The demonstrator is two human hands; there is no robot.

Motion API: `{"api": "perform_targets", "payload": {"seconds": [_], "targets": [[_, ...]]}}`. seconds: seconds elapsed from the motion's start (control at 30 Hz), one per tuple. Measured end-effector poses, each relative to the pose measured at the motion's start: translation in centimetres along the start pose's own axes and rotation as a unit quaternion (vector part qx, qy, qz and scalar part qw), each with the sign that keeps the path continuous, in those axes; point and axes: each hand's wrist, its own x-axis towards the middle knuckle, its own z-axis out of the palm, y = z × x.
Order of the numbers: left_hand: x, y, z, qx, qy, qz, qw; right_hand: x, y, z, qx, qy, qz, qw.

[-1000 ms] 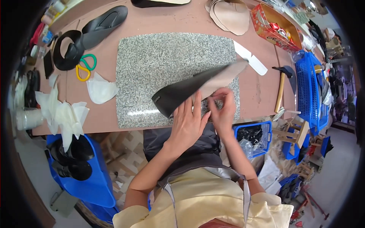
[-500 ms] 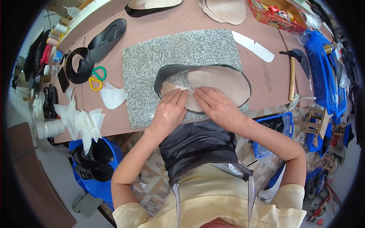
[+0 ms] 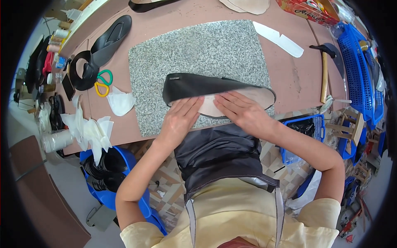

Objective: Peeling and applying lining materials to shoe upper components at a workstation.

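A shoe upper, black outside with a pale beige lining, lies on its side across a speckled grey stone slab. Its far black wall leans over toward me, covering part of the inside. My left hand holds the near edge at the left, fingers stretched over the pale lining. Beside it, my right hand grips the same edge a little to the right, its fingers angled inward. The fingertips of both hands almost meet at the middle of the upper. Both thumbs are hidden behind the near edge.
Left of the slab lie scissors with green and yellow handles, a black shoe piece and white scraps. A hammer and white strip lie right. Blue baskets stand at the right edge.
The far wall of the upper has folded toward me, so its black outside now shows where the open inside was. Both hands stay at the near edge.
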Motion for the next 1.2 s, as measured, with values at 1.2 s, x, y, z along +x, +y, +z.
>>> {"api": "perform_targets", "payload": {"seconds": [1.2], "targets": [[-0.6,-0.1,-1.8,0.027,0.014,0.064,0.997,2.7,-4.5,4.4,0.066,0.231,0.069,0.968]]}}
